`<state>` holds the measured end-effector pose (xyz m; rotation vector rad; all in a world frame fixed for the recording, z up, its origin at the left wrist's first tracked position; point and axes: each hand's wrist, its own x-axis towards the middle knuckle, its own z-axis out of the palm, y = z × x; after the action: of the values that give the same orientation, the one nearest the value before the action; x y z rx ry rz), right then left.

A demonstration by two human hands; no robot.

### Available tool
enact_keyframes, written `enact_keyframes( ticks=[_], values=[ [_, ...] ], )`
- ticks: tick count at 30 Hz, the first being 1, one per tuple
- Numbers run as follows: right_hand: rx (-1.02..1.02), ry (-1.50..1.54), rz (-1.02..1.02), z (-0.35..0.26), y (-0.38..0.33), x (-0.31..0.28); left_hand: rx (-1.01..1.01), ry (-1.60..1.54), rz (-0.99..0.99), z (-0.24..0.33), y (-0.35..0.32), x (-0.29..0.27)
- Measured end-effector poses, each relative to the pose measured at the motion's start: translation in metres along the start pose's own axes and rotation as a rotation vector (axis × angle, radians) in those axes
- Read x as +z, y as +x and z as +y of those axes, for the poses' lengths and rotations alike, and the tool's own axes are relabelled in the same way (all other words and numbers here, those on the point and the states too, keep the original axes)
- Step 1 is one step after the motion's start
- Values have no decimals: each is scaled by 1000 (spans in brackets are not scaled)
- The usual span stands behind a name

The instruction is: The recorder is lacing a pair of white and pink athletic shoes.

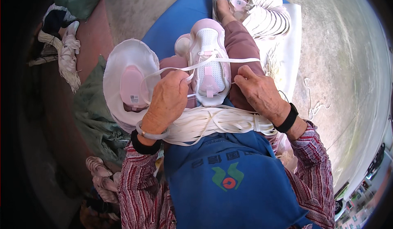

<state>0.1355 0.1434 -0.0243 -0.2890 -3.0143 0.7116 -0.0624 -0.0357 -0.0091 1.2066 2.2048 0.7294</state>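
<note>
A white and pink sneaker point(209, 71) lies between my thighs, heel toward me. A flat white shoelace point(237, 60) is threaded at its tongue, with one length stretching right over my knee and another looping left. My left hand point(170, 100) is closed at the shoe's left side, pinching the lace. On the other side my right hand point(260, 92) is closed too, its thumb and forefinger pinched on a thin white bit that looks like lace. Across my lap, just below both hands, lies a thick bundle of white laces point(217, 124).
A nested stack of white and pink shoes point(133, 77) stands at my left. Another curved row of shoes point(270, 20) lies by my foot on a white sheet point(292, 45). Loose shoes point(69, 45) and green sacking point(96, 106) lie left; a stray cord point(313, 106) is on the floor, right.
</note>
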Motion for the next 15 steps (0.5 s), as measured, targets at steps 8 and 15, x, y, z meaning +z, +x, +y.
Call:
enact_keyframes(
  ticks=[8, 15],
  values=[
    [148, 329, 226, 9, 26, 3, -125, -204, -48, 4, -1, -2],
    [211, 403, 312, 22, 55, 7, -180, -141, 24, 3, 9, -2]
  ],
)
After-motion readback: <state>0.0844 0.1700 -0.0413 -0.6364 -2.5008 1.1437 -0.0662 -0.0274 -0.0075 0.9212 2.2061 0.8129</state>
